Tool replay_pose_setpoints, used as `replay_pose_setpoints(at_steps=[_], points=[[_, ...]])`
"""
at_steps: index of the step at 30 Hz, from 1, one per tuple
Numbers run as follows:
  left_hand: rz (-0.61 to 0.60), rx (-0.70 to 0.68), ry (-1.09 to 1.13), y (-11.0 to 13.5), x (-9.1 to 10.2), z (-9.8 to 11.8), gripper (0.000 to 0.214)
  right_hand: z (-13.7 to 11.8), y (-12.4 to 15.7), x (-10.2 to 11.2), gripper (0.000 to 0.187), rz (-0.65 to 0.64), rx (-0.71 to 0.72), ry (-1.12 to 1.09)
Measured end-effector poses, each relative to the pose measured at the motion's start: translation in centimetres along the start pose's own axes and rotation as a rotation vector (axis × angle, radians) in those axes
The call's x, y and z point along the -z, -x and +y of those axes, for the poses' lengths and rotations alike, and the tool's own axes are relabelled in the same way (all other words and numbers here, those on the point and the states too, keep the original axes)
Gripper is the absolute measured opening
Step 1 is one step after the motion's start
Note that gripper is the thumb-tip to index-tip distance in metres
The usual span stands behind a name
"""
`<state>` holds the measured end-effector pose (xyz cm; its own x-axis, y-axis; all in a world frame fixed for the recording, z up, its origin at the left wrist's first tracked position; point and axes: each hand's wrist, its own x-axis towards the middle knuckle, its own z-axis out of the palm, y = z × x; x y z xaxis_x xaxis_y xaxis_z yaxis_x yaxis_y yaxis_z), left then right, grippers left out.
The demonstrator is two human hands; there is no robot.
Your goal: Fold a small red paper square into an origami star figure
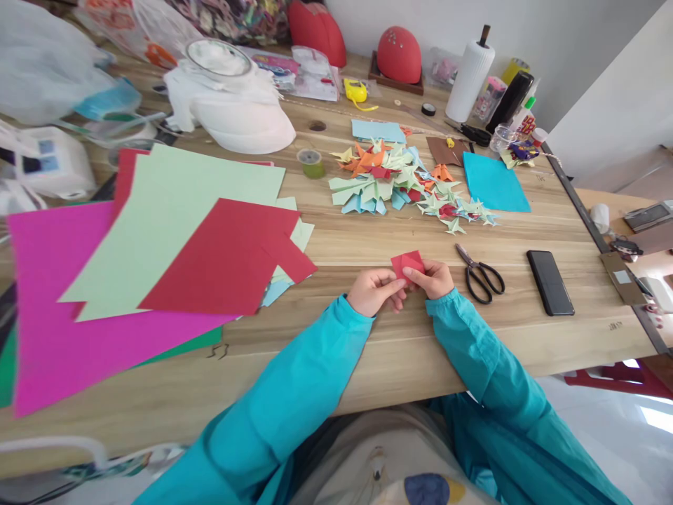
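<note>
A small folded red paper (407, 264) is held just above the wooden table (399, 351), pinched from both sides. My left hand (374, 290) grips its lower left edge with closed fingers. My right hand (432, 278) pinches its right side, fingers curled. Both arms wear teal sleeves. Black scissors (479, 273) lie just right of my right hand.
Large sheets of pink, pale green and red paper (173, 245) fan out at the left. A heap of folded paper figures (404, 184) lies beyond my hands, a blue sheet (494, 182) beside it. A black phone (549, 282) rests at the right. Clutter, a paper towel roll (470, 77) and bottles line the far edge.
</note>
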<state>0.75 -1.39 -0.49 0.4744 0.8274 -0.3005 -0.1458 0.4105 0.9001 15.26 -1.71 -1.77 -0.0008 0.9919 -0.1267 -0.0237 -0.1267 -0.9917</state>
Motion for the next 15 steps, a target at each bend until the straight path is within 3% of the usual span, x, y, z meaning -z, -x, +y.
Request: replay_pose_setpoints(at_steps=[11, 15], points=[[0.032, -0.068, -0.048, 0.06, 0.08, 0.11, 0.036, 0.22, -0.14, -0.09, 0.051, 0.027, -0.026, -0.029], [0.125, -0.056, 0.003, -0.29, 0.18, -0.27, 0.038, 0.36, -0.32, -0.14, 0.054, 0.022, -0.026, -0.009]])
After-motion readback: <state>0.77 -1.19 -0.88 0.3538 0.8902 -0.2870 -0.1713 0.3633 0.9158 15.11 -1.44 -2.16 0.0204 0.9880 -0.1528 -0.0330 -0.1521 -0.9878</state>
